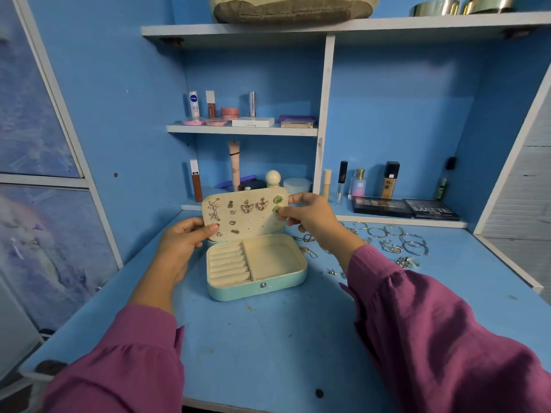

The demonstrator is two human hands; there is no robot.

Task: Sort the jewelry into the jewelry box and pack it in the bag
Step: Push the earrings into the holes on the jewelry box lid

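A mint jewelry box (256,289) stands open on the blue table, its cream lid (256,226) upright and studded with several earrings: stars, butterflies and two green ones. My left hand (182,245) grips the lid's left edge. At the lid's right edge my right hand (310,216) pinches the lower green earring (276,209). Ring rolls and an open compartment fill the box's base. Loose bangles (411,244), rings (407,261) and chains (307,251) lie on the table to the right of the box. A bag (292,8) sits on the top shelf.
Cosmetics bottles and tubes stand on the shelves behind the box, with two eyeshadow palettes (405,208) on the ledge at right. Metal tins (435,7) sit on the top shelf. A white cabinet edge borders the table at right.
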